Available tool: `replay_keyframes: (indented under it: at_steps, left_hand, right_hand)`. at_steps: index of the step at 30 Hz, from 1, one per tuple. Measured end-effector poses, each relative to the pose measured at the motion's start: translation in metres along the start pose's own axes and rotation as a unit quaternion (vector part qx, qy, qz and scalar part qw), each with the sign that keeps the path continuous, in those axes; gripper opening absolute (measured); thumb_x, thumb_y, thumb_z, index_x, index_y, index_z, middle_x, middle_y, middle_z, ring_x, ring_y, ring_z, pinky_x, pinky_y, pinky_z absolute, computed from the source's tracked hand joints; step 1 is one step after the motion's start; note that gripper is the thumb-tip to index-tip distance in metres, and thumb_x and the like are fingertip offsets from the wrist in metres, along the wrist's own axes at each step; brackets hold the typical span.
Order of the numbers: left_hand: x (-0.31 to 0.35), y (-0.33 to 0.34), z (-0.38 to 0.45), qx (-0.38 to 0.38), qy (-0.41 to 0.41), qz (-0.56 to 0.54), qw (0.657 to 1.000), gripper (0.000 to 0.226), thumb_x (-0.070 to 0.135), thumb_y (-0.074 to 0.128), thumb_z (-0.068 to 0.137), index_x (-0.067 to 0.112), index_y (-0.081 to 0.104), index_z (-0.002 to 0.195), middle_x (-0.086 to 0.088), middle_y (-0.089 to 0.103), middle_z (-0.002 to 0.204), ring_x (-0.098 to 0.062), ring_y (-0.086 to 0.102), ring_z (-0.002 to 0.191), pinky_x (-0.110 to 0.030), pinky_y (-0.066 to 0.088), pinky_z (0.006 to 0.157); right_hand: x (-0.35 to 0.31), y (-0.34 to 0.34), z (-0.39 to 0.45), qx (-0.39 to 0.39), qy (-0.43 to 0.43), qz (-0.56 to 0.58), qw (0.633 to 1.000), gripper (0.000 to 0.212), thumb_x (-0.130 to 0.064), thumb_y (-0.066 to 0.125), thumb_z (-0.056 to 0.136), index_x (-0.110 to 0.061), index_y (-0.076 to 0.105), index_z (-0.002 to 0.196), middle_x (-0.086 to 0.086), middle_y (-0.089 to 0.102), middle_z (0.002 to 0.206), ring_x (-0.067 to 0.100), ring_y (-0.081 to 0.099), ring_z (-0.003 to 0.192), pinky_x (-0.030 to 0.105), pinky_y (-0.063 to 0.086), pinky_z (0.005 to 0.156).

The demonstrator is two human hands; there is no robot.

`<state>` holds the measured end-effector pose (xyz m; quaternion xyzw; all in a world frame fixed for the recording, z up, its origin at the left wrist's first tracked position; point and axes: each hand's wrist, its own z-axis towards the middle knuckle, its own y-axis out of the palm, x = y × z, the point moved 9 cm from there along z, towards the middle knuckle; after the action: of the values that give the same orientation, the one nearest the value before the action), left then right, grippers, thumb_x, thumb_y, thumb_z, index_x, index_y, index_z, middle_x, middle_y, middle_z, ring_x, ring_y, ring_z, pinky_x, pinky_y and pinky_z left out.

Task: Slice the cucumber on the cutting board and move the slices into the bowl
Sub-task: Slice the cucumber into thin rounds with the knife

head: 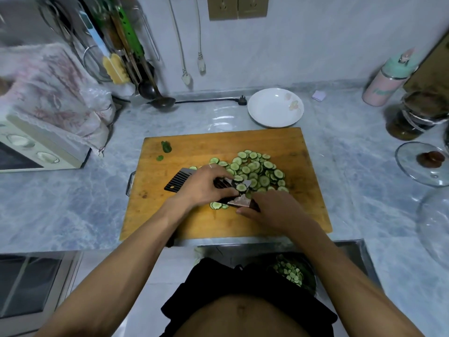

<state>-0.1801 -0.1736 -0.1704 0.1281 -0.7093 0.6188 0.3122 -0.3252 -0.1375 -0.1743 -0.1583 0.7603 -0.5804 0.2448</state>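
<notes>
knife blade (181, 181) half hidden under left hand (203, 185), which lies over it, fingers curled on it. right hand (272, 208) clamped on the handle end. cucumber slices (255, 170) heaped on one cutting board (170, 210), too many to count; two offcuts (166, 146) far left. one white bowl (275, 107) behind the board.

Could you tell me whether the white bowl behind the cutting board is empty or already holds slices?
Empty: the white bowl shows only its bare inside, with no slices in it.
</notes>
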Motion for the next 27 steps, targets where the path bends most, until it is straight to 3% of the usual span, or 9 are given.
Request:
replay_keyframes:
  at_steps: [5, 9, 11, 15, 17, 21, 24, 27]
  left_hand:
    - [-0.005, 0.004, 0.025, -0.012, -0.012, 0.021, 1.000, 0.036, 0.038, 0.078, 0.079, 0.020, 0.074, 0.110, -0.003, 0.067, 0.109, -0.017, 0.058, 0.096, -0.022, 0.036, 0.075]
    - [-0.017, 0.001, 0.040, 0.028, -0.058, 0.066, 0.996, 0.028, 0.036, 0.077, 0.082, 0.024, 0.074, 0.107, -0.002, 0.067, 0.114, -0.020, 0.060, 0.105, -0.032, 0.048, 0.087]
    - [-0.004, 0.001, 0.038, 0.040, -0.029, 0.041, 0.998, 0.024, 0.036, 0.076, 0.082, 0.026, 0.075, 0.104, 0.002, 0.066, 0.111, -0.017, 0.060, 0.102, -0.035, 0.050, 0.087]
    - [0.024, 0.024, 0.031, -0.030, 0.040, 0.028, 0.998, 0.022, 0.042, 0.080, 0.077, 0.028, 0.077, 0.095, 0.012, 0.059, 0.089, -0.011, 0.059, 0.083, -0.029, 0.048, 0.073]
    - [0.018, 0.023, 0.035, -0.015, 0.015, 0.029, 0.999, 0.015, 0.036, 0.077, 0.081, 0.027, 0.078, 0.093, 0.013, 0.059, 0.086, -0.013, 0.059, 0.084, -0.030, 0.049, 0.075]
    - [-0.005, 0.004, 0.037, 0.056, -0.065, 0.045, 0.995, 0.011, 0.029, 0.070, 0.089, 0.025, 0.077, 0.097, 0.007, 0.069, 0.101, -0.012, 0.059, 0.091, -0.026, 0.043, 0.074]
    - [-0.007, -0.010, 0.022, 0.097, -0.067, 0.050, 0.992, 0.010, 0.023, 0.067, 0.090, 0.026, 0.076, 0.089, 0.012, 0.071, 0.096, -0.008, 0.060, 0.084, -0.024, 0.047, 0.071]
    - [-0.018, -0.003, 0.008, 0.047, -0.095, 0.063, 0.992, 0.016, 0.012, 0.060, 0.083, 0.022, 0.069, 0.073, 0.016, 0.068, 0.088, -0.012, 0.064, 0.088, -0.029, 0.053, 0.077]
  right_hand:
    - [0.002, -0.001, -0.003, 0.018, -0.013, 0.000, 1.000, 0.062, -0.074, 0.035, 0.090, -0.017, 0.059, 0.091, 0.006, 0.066, 0.086, 0.026, 0.064, 0.079, 0.036, 0.052, 0.068]
    - [0.003, 0.000, -0.004, 0.023, -0.014, -0.008, 1.000, 0.060, -0.074, 0.036, 0.090, -0.019, 0.058, 0.090, 0.006, 0.066, 0.087, 0.025, 0.065, 0.080, 0.037, 0.053, 0.072]
    - [0.004, 0.003, -0.003, 0.024, -0.015, -0.008, 1.000, 0.057, -0.073, 0.037, 0.091, -0.019, 0.057, 0.088, 0.007, 0.067, 0.089, 0.026, 0.065, 0.082, 0.035, 0.051, 0.070]
    - [0.009, 0.003, -0.004, 0.027, -0.011, -0.013, 0.999, 0.062, -0.073, 0.037, 0.091, -0.017, 0.063, 0.093, 0.006, 0.068, 0.090, 0.025, 0.066, 0.083, 0.034, 0.052, 0.069]
    - [0.007, 0.001, -0.003, 0.027, -0.017, -0.017, 0.999, 0.062, -0.074, 0.037, 0.090, -0.018, 0.062, 0.089, 0.004, 0.067, 0.085, 0.023, 0.065, 0.078, 0.035, 0.054, 0.069]
    - [0.005, 0.003, -0.002, 0.015, -0.021, -0.004, 1.000, 0.055, -0.075, 0.038, 0.089, -0.023, 0.055, 0.083, 0.002, 0.066, 0.083, 0.021, 0.064, 0.076, 0.034, 0.054, 0.070]
    - [0.008, 0.005, -0.004, 0.015, -0.019, 0.003, 1.000, 0.054, -0.075, 0.039, 0.089, -0.023, 0.052, 0.082, -0.004, 0.056, 0.074, 0.018, 0.059, 0.071, 0.037, 0.055, 0.072]
    - [0.010, 0.004, -0.007, 0.012, -0.016, 0.007, 1.000, 0.053, -0.072, 0.039, 0.091, -0.021, 0.047, 0.081, -0.010, 0.038, 0.065, 0.017, 0.050, 0.066, 0.035, 0.053, 0.071]
